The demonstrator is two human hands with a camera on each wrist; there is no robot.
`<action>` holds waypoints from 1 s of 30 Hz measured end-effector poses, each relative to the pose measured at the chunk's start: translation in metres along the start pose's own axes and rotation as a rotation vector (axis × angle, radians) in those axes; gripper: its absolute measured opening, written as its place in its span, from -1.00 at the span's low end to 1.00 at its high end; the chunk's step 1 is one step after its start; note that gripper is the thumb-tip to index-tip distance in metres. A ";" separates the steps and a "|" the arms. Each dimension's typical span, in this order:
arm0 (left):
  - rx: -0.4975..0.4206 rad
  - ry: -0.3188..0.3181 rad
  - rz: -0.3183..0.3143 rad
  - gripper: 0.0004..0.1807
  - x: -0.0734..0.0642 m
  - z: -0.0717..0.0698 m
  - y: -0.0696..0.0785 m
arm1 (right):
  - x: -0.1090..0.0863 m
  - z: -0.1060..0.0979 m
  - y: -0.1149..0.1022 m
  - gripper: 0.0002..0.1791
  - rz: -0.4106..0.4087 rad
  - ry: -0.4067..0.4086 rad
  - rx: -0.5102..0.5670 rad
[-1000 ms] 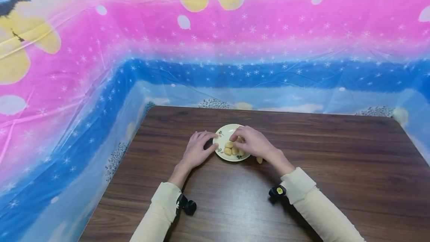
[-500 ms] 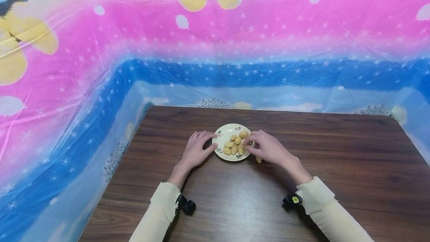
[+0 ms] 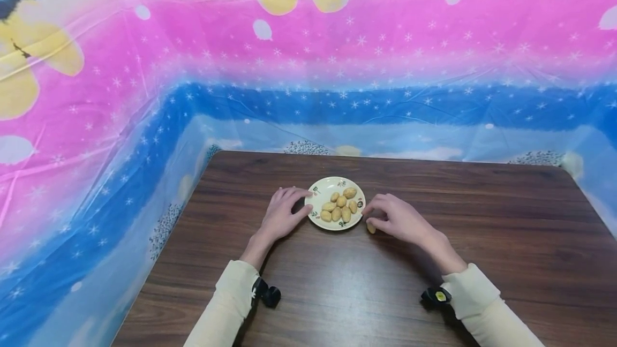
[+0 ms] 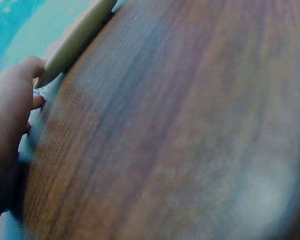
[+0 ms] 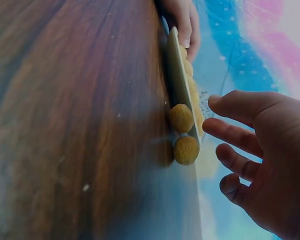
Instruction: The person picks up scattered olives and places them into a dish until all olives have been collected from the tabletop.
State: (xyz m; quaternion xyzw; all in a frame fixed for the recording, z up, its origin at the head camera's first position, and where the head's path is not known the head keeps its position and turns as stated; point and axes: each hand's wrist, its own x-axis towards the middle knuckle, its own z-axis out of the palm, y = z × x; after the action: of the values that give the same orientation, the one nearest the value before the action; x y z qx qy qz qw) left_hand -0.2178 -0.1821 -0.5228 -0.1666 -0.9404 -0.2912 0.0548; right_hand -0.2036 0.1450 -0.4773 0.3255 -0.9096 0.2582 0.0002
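Several tan, oval nuts (image 3: 341,201), perhaps walnuts, lie in the small cream plate (image 3: 320,190) with dark and red marks near its edge. My left hand (image 3: 281,214) touches the plate's left rim with thumb and fingertips spread apart. To the right of the plate, my right hand (image 3: 397,219) hovers with parted, slightly bent fingers and holds nothing. Below its fingertips one nut (image 3: 370,227) shows on the table; the right wrist view has two, a nearer nut (image 5: 186,150) and another nut (image 5: 181,118), outside the plate wall.
The dark wood-grain table (image 3: 308,293) reaches up to a pink and blue patterned cloth (image 3: 337,68) at the back and sides. A black wrist camera (image 3: 271,296) sits at the left cuff, and another wrist camera (image 3: 436,296) at the right cuff.
My right hand has moved rightward from above the plate to the table beside it. Nuts that it covered now show, including one near the plate's right edge. The left hand has stayed.
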 end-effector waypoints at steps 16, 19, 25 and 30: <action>-0.004 -0.002 0.002 -0.56 -0.002 -0.002 -0.002 | -0.013 0.011 0.004 -0.79 -0.003 -0.077 -0.026; 0.000 -0.006 -0.002 -0.56 -0.002 -0.002 -0.001 | -0.012 0.010 0.002 -0.80 -0.007 -0.070 -0.024; 0.003 -0.011 -0.003 -0.55 -0.002 -0.002 -0.001 | -0.010 0.005 -0.002 -0.79 -0.009 -0.058 -0.019; -0.001 -0.022 -0.009 -0.56 -0.001 -0.002 0.001 | -0.007 0.001 -0.004 -0.76 -0.011 -0.039 -0.033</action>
State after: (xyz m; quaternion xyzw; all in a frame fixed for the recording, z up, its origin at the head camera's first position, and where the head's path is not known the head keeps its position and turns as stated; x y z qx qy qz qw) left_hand -0.2164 -0.1832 -0.5207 -0.1654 -0.9416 -0.2901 0.0429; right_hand -0.1957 0.1462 -0.4775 0.3354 -0.9118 0.2368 -0.0109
